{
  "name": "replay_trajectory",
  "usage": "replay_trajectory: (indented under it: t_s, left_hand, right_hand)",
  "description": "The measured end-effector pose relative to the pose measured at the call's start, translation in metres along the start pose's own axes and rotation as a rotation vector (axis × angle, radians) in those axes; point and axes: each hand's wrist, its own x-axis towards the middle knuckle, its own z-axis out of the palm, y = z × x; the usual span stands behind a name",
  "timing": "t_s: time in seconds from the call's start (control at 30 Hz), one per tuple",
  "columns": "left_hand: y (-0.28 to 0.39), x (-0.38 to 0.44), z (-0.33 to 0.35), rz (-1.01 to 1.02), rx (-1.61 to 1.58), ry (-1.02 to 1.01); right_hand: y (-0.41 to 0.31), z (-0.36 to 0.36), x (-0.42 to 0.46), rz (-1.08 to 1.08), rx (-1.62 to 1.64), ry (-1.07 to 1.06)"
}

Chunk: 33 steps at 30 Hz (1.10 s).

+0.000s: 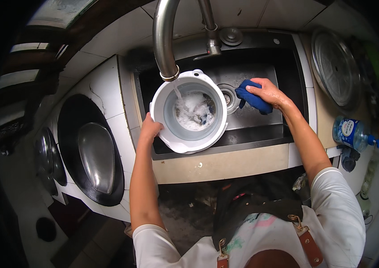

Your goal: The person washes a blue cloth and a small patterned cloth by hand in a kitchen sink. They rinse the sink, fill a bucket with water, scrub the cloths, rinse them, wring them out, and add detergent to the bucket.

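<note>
A white plastic bucket (pixel 189 144) stands tilted in the dark sink (pixel 256 119). My left hand (pixel 150 128) grips its left side near the rim. Water runs from the curved metal faucet (pixel 166 43) into the bucket, where white foam (pixel 192 110) floats on the water. A small dark patch shows among the foam, too unclear to name. To the right of the bucket, my right hand (pixel 270 93) holds a bunched blue cloth (pixel 254 98) over the sink, near the drain (pixel 228 98).
Left of the sink is a black wok (pixel 67 144) with a metal lid-like piece (pixel 97 157) in it. A round lid (pixel 335 67) leans at the right. A blue-labelled pump bottle (pixel 348 132) lies below it. A drain plug (pixel 231 36) rests behind the sink, beside the faucet lever (pixel 213 50).
</note>
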Motion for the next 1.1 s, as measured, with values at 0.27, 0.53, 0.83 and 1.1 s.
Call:
replay_trajectory:
  t_s: [0.27,0.53,0.83,1.1]
  left_hand:
    - [-0.001,-0.057,0.034,0.079,0.265,0.359]
    - [0.046,-0.094,0.010,0.160,0.411,0.410]
    - [0.068,-0.078,0.113,-0.312,-1.353,-0.392]
    - [0.019,0.021,0.147,-0.283,-1.695,-0.812]
  right_hand:
    - [0.051,0.016,0.002,-0.257,-0.802,0.472]
    - [-0.036,0.161,0.017,-0.498,-0.809,-0.202]
    - [0.094,0.193,0.126,0.358,-0.764,0.345]
    - [-0.006,0.245,0.002,-0.219,-0.419,0.304]
